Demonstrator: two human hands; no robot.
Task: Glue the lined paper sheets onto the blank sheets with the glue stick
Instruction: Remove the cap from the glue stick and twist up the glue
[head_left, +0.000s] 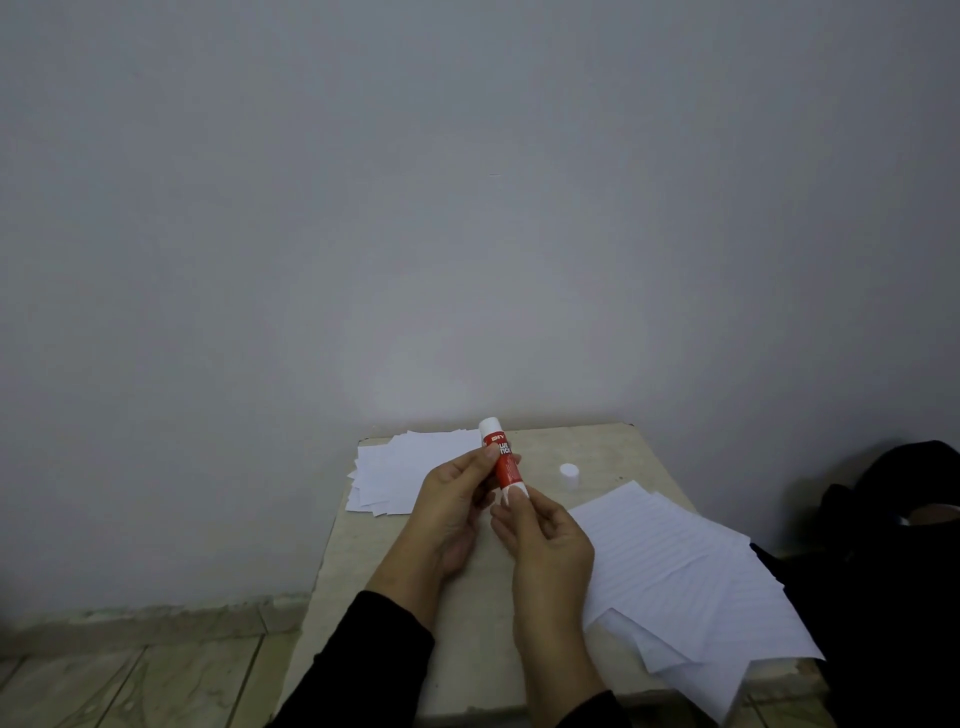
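A red and white glue stick (502, 457) is held upright above the small beige table (374, 571). My left hand (457, 506) grips its red body. My right hand (540, 540) pinches its white bottom end between thumb and fingers. Its white cap (569, 474) stands on the table to the right, off the stick. A pile of blank white sheets (400, 470) lies at the far left of the table. A fanned pile of lined sheets (691, 582) lies on the right and hangs over the table's right and front edges.
A grey wall rises just behind the table. A dark bag or cloth (893, 519) sits to the right of the table. Tiled floor (130, 675) shows at the lower left.
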